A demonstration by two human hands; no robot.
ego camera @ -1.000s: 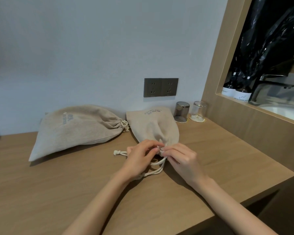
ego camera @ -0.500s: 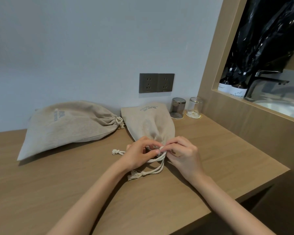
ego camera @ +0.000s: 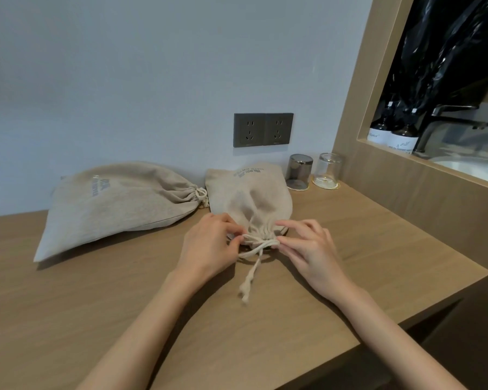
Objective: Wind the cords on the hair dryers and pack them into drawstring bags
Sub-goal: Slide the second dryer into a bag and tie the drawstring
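- Left grip (ego camera: 209, 249) and right grip (ego camera: 313, 256) pinch the cord (ego camera: 258, 246) at the bag (ego camera: 248, 198) neck.
- I judge an uneven pull could let the cord slip and the neck reopen.

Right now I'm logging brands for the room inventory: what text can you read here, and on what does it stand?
Nothing reads clearly enough to quote.
Left bag: dark print, blurred.
Middle bag, its drawstring pinched by the left hand and right hand: print at far end, blurred.
Left bottle: script word on label, illegible.
Right bottle: label print too small.
Wall sockets: tiny marks, unreadable.
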